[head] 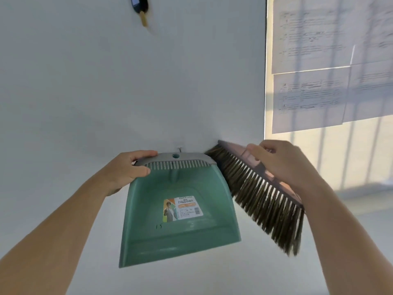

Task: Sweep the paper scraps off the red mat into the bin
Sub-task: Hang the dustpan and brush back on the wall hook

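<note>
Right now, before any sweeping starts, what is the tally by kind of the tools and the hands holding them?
dustpan, green: 1
brush, brown bristles: 1
hands: 2, left hand gripping the dustpan, right hand gripping the brush
Total: 4

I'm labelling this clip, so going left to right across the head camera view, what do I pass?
The left hand → green dustpan it grips → broom, gripped by the right hand → printed sheets on the window.
</note>
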Motion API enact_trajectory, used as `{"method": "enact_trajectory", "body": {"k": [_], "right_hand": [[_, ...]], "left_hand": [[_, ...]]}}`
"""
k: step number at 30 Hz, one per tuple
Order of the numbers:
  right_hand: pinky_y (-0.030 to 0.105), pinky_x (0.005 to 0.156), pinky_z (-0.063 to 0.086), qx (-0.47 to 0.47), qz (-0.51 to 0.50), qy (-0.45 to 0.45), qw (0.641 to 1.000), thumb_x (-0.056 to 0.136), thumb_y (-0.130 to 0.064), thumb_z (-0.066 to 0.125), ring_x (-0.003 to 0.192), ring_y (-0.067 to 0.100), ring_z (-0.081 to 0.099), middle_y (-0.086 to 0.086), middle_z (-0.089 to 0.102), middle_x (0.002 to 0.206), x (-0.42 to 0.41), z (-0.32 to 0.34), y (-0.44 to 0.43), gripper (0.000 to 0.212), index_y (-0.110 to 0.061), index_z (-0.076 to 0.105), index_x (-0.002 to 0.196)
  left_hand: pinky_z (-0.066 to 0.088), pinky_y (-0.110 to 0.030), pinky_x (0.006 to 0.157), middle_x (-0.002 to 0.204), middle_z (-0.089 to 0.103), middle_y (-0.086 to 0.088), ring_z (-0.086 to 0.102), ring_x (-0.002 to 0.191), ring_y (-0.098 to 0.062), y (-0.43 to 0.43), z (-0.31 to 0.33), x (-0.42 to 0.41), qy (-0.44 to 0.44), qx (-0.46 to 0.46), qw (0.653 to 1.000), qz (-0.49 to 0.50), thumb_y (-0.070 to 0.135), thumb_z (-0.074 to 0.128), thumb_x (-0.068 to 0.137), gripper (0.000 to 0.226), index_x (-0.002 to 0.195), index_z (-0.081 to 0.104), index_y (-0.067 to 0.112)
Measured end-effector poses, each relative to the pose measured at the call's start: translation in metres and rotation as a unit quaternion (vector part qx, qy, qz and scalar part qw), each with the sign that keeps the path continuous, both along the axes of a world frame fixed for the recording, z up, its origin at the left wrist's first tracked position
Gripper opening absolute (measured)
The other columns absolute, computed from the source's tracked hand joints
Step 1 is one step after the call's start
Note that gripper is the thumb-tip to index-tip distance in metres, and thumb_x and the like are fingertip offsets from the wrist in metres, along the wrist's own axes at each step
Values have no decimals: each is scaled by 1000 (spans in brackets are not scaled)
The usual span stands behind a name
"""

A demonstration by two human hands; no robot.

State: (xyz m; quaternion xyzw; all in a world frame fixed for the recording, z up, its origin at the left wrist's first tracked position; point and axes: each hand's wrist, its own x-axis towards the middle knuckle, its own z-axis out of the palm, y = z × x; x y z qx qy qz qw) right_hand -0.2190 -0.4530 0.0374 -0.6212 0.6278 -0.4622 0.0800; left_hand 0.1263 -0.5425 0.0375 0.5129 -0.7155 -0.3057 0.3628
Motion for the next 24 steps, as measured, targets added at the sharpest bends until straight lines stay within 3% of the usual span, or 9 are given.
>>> {"method": "enact_trajectory", "body": {"k": [3, 8, 12, 19, 24], "right_hand": [[24, 61, 40, -60, -16, -20, 998, 90, -49, 53, 72, 10, 60, -10, 66, 83, 1, 11, 5, 34, -22, 68, 76], [25, 59, 39, -116, -11, -38, 992, 88, -42, 55, 64, 11, 58, -8, 66, 75, 12, 23, 11, 27, -24, 65, 71], [23, 61, 40, -150, 11, -54, 987, 88, -38, 55, 71, 5, 58, -10, 65, 73, 29, 35, 10, 24, -23, 65, 72], [21, 62, 42, -188, 36, -86, 978, 89, -32, 54, 69, 4, 57, -10, 62, 69, 60, 54, -16, 20, -27, 64, 72], [16, 63, 39, -212, 41, -105, 971, 92, -26, 54, 71, 3, 56, -14, 60, 71, 72, 51, -29, 16, -27, 64, 78]], "left_hand": [[52, -47, 95, 114, 63, 1, 66, 98, -29, -6, -1, -7, 2, 7, 1000, 6, 19, 66, 67, 49, 108, 67, 46], [53, -50, 92, 119, 59, -2, 65, 101, -33, -17, -10, -7, 16, 43, 999, -1, -1, 60, 83, 52, 112, 65, 42], [53, -50, 92, 122, 58, -1, 64, 103, -31, -16, -13, -6, 16, 50, 999, 3, 6, 60, 74, 52, 104, 65, 48], [53, -46, 91, 119, 55, 5, 60, 102, -21, -14, 3, -18, -118, 18, 993, 4, 9, 55, 85, 55, 129, 54, 41], [56, -46, 84, 111, 54, 11, 61, 96, -22, -9, -3, -14, -152, 1, 988, 20, 12, 54, 85, 55, 128, 50, 45]]}}
